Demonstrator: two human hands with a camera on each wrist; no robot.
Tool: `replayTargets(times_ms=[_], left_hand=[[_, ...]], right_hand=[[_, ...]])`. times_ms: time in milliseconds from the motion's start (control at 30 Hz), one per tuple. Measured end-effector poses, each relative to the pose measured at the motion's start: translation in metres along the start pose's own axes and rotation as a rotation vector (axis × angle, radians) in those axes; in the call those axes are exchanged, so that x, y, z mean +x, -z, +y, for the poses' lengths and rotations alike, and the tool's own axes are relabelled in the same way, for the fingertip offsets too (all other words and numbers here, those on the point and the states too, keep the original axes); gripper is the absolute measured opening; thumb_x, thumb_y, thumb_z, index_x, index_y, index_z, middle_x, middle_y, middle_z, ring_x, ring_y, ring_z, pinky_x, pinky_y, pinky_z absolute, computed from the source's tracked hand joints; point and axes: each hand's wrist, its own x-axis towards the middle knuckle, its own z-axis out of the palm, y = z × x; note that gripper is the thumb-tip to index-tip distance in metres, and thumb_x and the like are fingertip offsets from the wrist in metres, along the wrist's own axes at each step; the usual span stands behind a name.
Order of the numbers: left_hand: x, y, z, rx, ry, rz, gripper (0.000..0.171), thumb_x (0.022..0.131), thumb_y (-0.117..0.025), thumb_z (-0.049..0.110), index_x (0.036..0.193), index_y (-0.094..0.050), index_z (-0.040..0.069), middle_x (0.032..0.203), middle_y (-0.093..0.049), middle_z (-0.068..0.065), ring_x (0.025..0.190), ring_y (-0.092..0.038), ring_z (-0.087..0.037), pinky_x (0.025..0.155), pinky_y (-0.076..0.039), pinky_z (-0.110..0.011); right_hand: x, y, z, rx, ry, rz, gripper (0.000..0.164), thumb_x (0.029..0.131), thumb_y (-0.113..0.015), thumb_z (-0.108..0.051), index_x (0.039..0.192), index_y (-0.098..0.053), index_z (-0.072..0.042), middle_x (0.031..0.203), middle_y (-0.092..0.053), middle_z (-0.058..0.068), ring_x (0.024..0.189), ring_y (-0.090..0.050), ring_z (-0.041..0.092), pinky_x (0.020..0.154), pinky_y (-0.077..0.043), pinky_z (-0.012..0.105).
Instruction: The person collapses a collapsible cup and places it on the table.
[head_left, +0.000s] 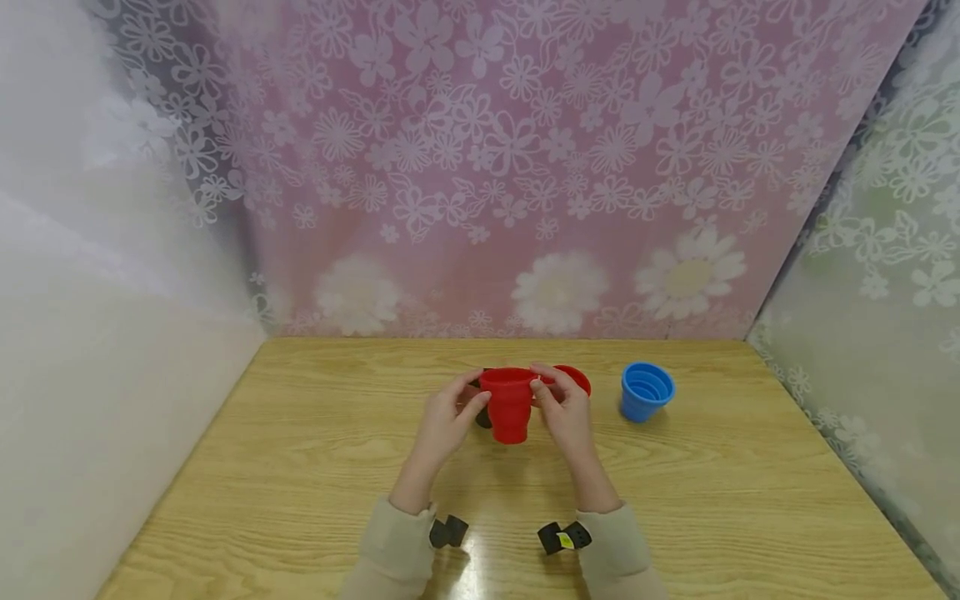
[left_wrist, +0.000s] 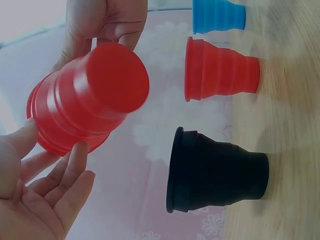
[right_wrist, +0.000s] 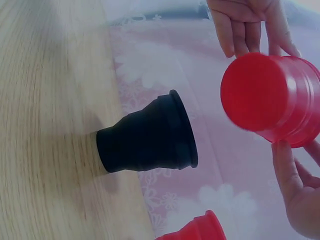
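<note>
A red collapsible cup is held up above the table, upright, with its stepped sides extended. My left hand pinches its rim on the left, thumb toward me. On the right side, my right hand grips the same rim between thumb and fingers. Both wrist views show the held cup's smooth round base. Behind it stands a black cup, mostly hidden in the head view. A second red cup stands beyond my right fingers, partly covered by them.
To the right, a blue ribbed cup stands upright on the wooden table. A pink flowered curtain hangs along the table's back edge. Pale panels border the left and right sides.
</note>
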Motion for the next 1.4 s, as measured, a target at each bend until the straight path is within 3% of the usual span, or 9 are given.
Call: replayTargets(times_ms=[133, 233, 400, 500, 633, 867, 1100, 1267, 1400], left_hand=[[0.000, -0.004, -0.001, 0.010, 0.029, 0.026, 0.041, 0.087, -0.055, 0.028, 0.118, -0.054, 0.001, 0.086, -0.060, -0.005, 0.078, -0.057, -0.016, 0.070, -0.049, -0.027], [0.000, -0.007, -0.002, 0.020, 0.014, 0.075, 0.039, 0.086, -0.055, 0.029, 0.113, -0.058, 0.001, 0.084, -0.059, -0.005, 0.076, -0.056, -0.016, 0.066, -0.048, -0.025], [-0.001, -0.012, -0.005, -0.072, 0.020, 0.142, 0.031, 0.085, -0.059, 0.027, 0.103, -0.062, 0.002, 0.096, -0.056, -0.008, 0.086, -0.053, -0.022, 0.070, -0.048, -0.034], [-0.003, -0.014, -0.006, -0.251, 0.062, 0.147, 0.029, 0.085, -0.060, 0.022, 0.103, -0.060, 0.000, 0.103, -0.056, -0.009, 0.094, -0.053, -0.023, 0.079, -0.047, -0.036], [-0.006, -0.015, -0.004, -0.444, 0.116, 0.142, 0.031, 0.084, -0.061, 0.015, 0.108, -0.057, -0.004, 0.101, -0.058, -0.010, 0.091, -0.055, -0.021, 0.078, -0.048, -0.030], [-0.004, -0.011, 0.010, -0.514, 0.176, 0.106, 0.031, 0.081, -0.063, 0.004, 0.110, -0.056, -0.007, 0.099, -0.058, -0.015, 0.086, -0.054, -0.020, 0.075, -0.047, -0.025], [-0.004, -0.004, 0.028, -0.507, 0.181, 0.068, 0.028, 0.081, -0.061, -0.001, 0.107, -0.055, -0.011, 0.098, -0.056, -0.017, 0.085, -0.053, -0.021, 0.073, -0.048, -0.026], [-0.005, -0.001, 0.029, -0.514, 0.184, 0.079, 0.024, 0.081, -0.061, -0.002, 0.103, -0.056, -0.010, 0.093, -0.056, -0.014, 0.084, -0.052, -0.022, 0.074, -0.048, -0.027], [-0.006, 0.001, 0.029, -0.515, 0.183, 0.082, 0.023, 0.081, -0.061, -0.002, 0.102, -0.057, -0.009, 0.090, -0.055, -0.013, 0.082, -0.052, -0.019, 0.074, -0.049, -0.028]], right_hand=[[0.000, 0.002, -0.005, -0.052, -0.073, -0.013, 0.027, 0.085, -0.060, -0.019, 0.105, -0.062, -0.001, 0.088, -0.059, 0.018, 0.068, -0.057, 0.014, 0.064, -0.052, 0.033], [-0.002, 0.003, -0.016, -0.067, -0.128, -0.035, 0.028, 0.086, -0.058, -0.019, 0.104, -0.061, 0.002, 0.088, -0.058, 0.017, 0.066, -0.058, 0.015, 0.064, -0.052, 0.035], [-0.001, 0.005, -0.014, -0.069, -0.194, -0.071, 0.030, 0.087, -0.057, -0.022, 0.099, -0.060, 0.005, 0.080, -0.060, 0.013, 0.063, -0.059, 0.017, 0.063, -0.051, 0.042], [-0.001, 0.006, -0.010, -0.068, -0.219, -0.101, 0.027, 0.087, -0.056, -0.022, 0.095, -0.059, 0.004, 0.076, -0.060, 0.010, 0.062, -0.058, 0.017, 0.062, -0.051, 0.042], [-0.003, 0.006, -0.018, -0.060, -0.236, -0.135, 0.023, 0.089, -0.054, -0.017, 0.091, -0.058, 0.006, 0.072, -0.058, 0.009, 0.060, -0.056, 0.016, 0.061, -0.051, 0.042], [-0.008, 0.005, -0.039, -0.089, -0.208, -0.142, 0.021, 0.090, -0.051, -0.011, 0.089, -0.057, 0.009, 0.071, -0.056, 0.009, 0.060, -0.055, 0.015, 0.063, -0.050, 0.046], [-0.002, 0.010, -0.017, -0.169, -0.175, -0.138, 0.024, 0.089, -0.053, -0.021, 0.086, -0.060, 0.001, 0.066, -0.050, 0.016, 0.057, -0.047, 0.017, 0.052, -0.045, 0.026], [-0.004, 0.009, -0.014, -0.109, -0.151, -0.188, 0.028, 0.088, -0.055, -0.021, 0.106, -0.057, 0.001, 0.091, -0.056, 0.014, 0.080, -0.052, 0.020, 0.066, -0.047, 0.024], [-0.006, 0.009, -0.016, 0.000, -0.138, -0.261, 0.039, 0.085, -0.059, -0.015, 0.119, -0.049, 0.001, 0.114, -0.051, 0.015, 0.103, -0.048, 0.029, 0.077, -0.048, 0.029]])
